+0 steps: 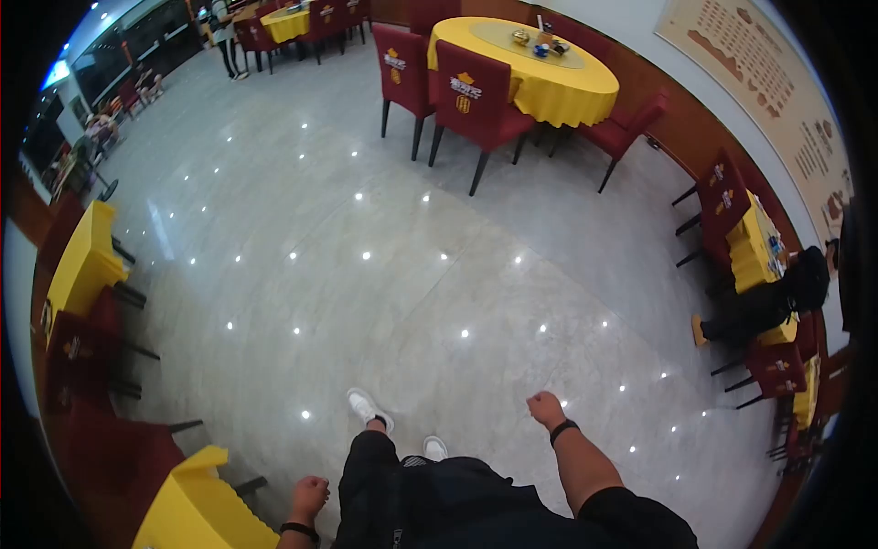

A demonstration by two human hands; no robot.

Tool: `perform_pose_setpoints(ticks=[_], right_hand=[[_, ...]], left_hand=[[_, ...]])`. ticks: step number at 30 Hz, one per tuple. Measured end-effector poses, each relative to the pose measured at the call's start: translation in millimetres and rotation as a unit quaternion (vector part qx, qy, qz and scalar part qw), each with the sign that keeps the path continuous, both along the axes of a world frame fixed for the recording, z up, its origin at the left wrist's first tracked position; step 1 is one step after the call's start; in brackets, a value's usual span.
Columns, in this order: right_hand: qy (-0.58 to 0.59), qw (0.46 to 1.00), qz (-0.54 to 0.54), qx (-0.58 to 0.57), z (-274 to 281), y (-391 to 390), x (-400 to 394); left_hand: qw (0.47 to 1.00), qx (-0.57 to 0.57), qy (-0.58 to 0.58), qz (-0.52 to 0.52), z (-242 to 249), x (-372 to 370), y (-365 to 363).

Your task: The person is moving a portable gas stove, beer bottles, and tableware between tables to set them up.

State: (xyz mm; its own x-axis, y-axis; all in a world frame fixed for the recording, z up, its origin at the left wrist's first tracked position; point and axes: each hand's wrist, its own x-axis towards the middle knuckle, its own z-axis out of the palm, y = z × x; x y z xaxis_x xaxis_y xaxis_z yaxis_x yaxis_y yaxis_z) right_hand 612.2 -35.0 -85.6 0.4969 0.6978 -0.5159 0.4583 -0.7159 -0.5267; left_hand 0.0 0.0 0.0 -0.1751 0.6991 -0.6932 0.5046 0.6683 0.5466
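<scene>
My left hand point(311, 495) hangs at the bottom left with its fingers curled in, near a yellow tablecloth point(187, 508). A dark band point(299, 530) circles that wrist. Out in front of my body, over the floor, my right hand point(546, 409) is closed in a loose fist and touches nothing. It wears a black wristband point(564, 428). No object shows in either hand. Below me are my white shoes point(369, 409), one ahead of the other.
Shiny grey floor point(366, 293) stretches ahead. A round table with a yellow cloth point(585, 84) stands at the back, ringed by red chairs point(471, 91). At right a person in dark clothes point(754, 309) leans over a table. More chairs line the left; another person point(224, 38) stands far off.
</scene>
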Motion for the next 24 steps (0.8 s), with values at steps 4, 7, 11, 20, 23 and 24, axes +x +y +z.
perform_pose_setpoints(ticks=[4,7,11,20,23,24], right_hand=[[0.017,0.995,-0.021,-0.099,25.5,-55.6,-5.7],[0.025,0.986,0.041,-0.159,13.6,-35.2,-30.2],[0.136,0.967,-0.043,-0.212,27.3,-23.0,-62.1],[0.120,0.975,-0.188,0.021,64.6,89.9,-80.0],[0.151,0.961,-0.230,0.013,68.8,94.9,-67.1],[0.142,0.966,-0.215,0.005,69.1,92.7,-57.7]], left_hand=[[0.991,-0.115,-0.015,-0.069,-50.3,7.5,39.2],[0.981,-0.136,-0.019,-0.139,-86.3,4.5,133.8],[0.974,-0.127,-0.006,-0.189,-67.7,35.3,243.1],[0.975,0.028,-0.010,-0.222,-49.2,165.9,488.9],[0.960,0.019,-0.024,-0.279,-32.7,234.3,511.4],[0.950,0.018,-0.011,-0.313,-42.5,254.7,515.7]])
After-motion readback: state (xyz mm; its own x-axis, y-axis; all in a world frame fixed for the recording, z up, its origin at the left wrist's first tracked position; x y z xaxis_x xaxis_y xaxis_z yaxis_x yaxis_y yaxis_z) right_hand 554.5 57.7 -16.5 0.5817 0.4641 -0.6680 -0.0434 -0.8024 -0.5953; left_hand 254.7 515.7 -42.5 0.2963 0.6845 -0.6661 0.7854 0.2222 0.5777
